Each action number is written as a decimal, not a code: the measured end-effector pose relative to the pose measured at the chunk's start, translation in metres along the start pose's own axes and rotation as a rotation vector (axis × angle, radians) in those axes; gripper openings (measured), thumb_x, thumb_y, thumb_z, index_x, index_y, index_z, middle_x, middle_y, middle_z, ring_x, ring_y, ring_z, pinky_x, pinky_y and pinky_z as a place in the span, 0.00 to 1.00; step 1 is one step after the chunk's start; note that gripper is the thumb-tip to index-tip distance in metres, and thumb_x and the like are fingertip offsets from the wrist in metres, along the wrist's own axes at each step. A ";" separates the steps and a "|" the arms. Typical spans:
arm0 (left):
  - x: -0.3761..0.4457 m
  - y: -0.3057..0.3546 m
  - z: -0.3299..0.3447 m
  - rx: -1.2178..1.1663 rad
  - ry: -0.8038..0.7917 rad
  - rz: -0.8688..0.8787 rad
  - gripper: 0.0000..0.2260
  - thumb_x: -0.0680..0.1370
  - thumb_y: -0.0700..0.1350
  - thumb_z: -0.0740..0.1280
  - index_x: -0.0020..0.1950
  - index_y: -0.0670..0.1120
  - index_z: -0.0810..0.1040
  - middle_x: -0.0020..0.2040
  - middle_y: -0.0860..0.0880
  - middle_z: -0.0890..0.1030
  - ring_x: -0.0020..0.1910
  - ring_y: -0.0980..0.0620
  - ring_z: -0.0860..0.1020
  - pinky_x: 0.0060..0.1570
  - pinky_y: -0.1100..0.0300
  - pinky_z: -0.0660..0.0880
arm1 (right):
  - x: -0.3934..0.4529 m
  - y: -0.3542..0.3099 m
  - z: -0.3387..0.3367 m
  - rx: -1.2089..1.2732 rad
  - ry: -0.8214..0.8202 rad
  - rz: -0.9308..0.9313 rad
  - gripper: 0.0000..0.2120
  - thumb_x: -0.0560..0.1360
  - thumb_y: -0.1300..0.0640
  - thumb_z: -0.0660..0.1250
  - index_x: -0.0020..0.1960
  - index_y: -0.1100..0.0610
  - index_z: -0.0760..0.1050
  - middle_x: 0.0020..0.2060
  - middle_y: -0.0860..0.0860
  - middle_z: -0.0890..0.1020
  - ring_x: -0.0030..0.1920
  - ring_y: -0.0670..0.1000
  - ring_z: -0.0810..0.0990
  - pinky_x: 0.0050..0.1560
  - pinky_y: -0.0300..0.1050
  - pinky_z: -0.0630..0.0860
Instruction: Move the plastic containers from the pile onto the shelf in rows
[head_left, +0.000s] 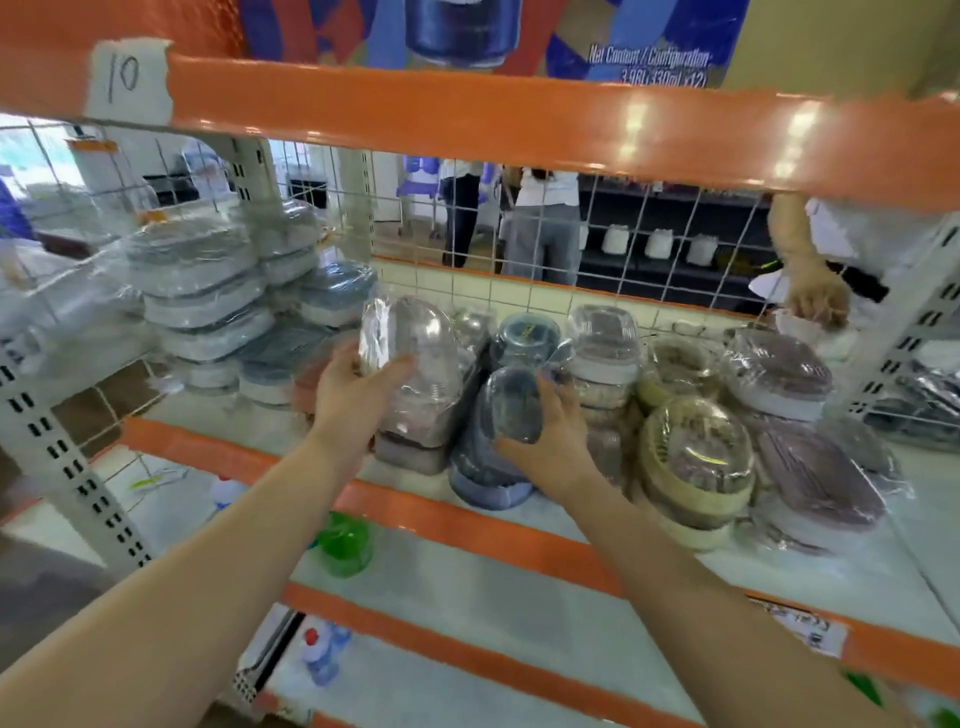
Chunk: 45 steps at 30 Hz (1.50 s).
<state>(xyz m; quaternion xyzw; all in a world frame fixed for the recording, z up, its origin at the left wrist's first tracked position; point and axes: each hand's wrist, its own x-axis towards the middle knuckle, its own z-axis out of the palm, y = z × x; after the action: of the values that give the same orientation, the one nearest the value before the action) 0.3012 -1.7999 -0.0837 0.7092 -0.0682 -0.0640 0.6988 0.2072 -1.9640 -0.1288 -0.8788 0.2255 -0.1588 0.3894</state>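
On the far left of the shelf (519, 525), wrapped stacks of grey and blue containers (208, 291) stand in rows, their contents blurred by film. Next, the left hand (358, 384) curls its fingers round a clear-wrapped pack (415, 364) with a pinkish base, held tilted above the shelf; what is inside cannot be made out. Just beside it, the right hand (545, 441) grips a blue pack (493, 431) standing on edge on the shelf, fingers wrapped over its clear lid. Further right lies the pile (727, 415): a clear-lidded white tub, yellow round baskets under domed lids, and mauve flat boxes, all leaning on one another in film. The mauve boxes run partly out of sight behind the yellow ones.

An orange beam (519, 119) with a label marked 10 crosses above and cuts off the cartons on top. Behind the wire mesh (519, 234) people stand, blurred. At far right another person's hand (815, 296) reaches onto the neighbouring shelf. Below, a green bottle (345, 543) shows between the beams.
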 end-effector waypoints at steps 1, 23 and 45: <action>0.005 0.000 -0.001 -0.006 -0.002 -0.005 0.12 0.73 0.46 0.72 0.53 0.44 0.76 0.32 0.53 0.75 0.25 0.57 0.72 0.21 0.66 0.65 | 0.000 -0.002 0.003 -0.033 0.007 -0.014 0.37 0.73 0.54 0.71 0.76 0.52 0.55 0.75 0.55 0.53 0.74 0.55 0.53 0.71 0.46 0.54; 0.021 -0.016 -0.032 -0.333 -0.472 -0.125 0.27 0.72 0.42 0.71 0.68 0.38 0.67 0.45 0.48 0.85 0.40 0.49 0.84 0.38 0.55 0.79 | -0.015 -0.006 0.013 -0.049 0.336 0.124 0.26 0.74 0.54 0.70 0.69 0.56 0.68 0.65 0.57 0.70 0.66 0.56 0.67 0.63 0.46 0.65; -0.133 -0.021 0.193 -0.243 -0.852 -0.167 0.17 0.74 0.49 0.69 0.63 0.49 0.76 0.57 0.47 0.81 0.54 0.48 0.81 0.57 0.47 0.76 | -0.145 0.087 -0.154 0.612 0.467 0.259 0.31 0.74 0.57 0.70 0.72 0.52 0.60 0.47 0.55 0.77 0.40 0.49 0.80 0.50 0.48 0.81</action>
<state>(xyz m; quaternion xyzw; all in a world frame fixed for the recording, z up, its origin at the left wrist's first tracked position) 0.1351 -1.9648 -0.1081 0.5355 -0.2842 -0.4140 0.6790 -0.0097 -2.0348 -0.1098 -0.6270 0.3591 -0.3635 0.5881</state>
